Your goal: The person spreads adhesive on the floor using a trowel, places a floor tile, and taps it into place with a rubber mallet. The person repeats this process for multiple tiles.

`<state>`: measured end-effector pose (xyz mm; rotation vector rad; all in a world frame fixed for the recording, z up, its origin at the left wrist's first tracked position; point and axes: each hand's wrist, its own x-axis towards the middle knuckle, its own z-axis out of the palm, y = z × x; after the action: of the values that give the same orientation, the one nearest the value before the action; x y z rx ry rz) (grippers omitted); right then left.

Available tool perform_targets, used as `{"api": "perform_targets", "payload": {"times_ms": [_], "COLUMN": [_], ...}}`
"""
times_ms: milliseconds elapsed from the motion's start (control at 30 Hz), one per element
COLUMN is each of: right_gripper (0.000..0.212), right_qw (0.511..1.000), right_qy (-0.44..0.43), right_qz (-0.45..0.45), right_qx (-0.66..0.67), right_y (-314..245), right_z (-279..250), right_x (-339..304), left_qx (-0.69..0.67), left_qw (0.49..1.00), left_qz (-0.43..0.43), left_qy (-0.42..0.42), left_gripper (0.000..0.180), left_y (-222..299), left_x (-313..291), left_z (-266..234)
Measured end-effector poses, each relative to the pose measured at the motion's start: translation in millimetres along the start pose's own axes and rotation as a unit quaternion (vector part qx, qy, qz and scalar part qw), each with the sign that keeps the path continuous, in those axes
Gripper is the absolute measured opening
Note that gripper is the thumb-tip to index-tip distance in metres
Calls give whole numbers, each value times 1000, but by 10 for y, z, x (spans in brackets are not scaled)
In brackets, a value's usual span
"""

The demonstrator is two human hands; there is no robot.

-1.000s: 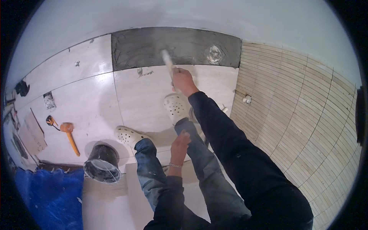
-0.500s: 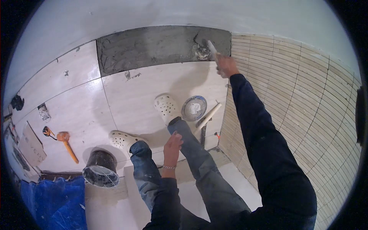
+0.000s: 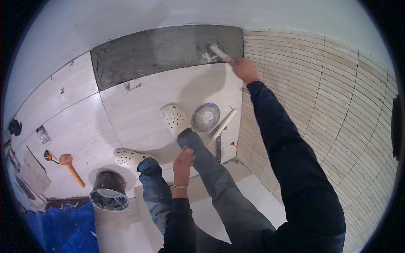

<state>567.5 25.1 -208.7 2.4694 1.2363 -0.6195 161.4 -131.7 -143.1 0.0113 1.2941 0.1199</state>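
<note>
My right hand [image 3: 246, 70] reaches out far to the right, closed round a narrow, pale hand tool [image 3: 220, 53]. Its tip meets a whitish-grey patch [image 3: 209, 56] on the strip of grey mortar [image 3: 139, 52]; the working end is too blurred to make out its kind. The strip runs along the foot of the white wall, beyond the large pale tiles [image 3: 147, 95]. My left hand [image 3: 183, 162] hangs by my right shin, fingers curled in, with nothing visible in them. A bracelet circles that wrist.
Beside my right shoe [image 3: 174, 119] stand a round blue-rimmed container [image 3: 205, 117] and a pale stick [image 3: 222, 125]. A mallet [image 3: 72, 168] with an orange handle, a black bucket [image 3: 108, 189] and blue sheeting [image 3: 67, 227] lie left. Narrow beige tiles [image 3: 303, 97] cover the right wall.
The whole view has shifted slightly. My right hand and the pale tool have moved a little left and nearer over the mortar. My left hand stays by the shin.
</note>
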Motion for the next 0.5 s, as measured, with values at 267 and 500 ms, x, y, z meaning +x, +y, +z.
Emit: {"api": "perform_targets", "payload": {"times_ms": [267, 500], "right_gripper": [47, 33], "right_qw": [995, 874], "right_qy": [14, -8], "right_qz": [-94, -125], "right_qx": [-30, 470], "right_y": [820, 279], "right_z": [-29, 1134], "right_x": [151, 22], "left_qx": [15, 66], "left_qw": [1000, 998], "left_qz": [2, -17], "left_qy": [13, -11], "left_gripper": [63, 60], "left_y": [-32, -55], "left_x": [28, 54], "left_z": [19, 100]}}
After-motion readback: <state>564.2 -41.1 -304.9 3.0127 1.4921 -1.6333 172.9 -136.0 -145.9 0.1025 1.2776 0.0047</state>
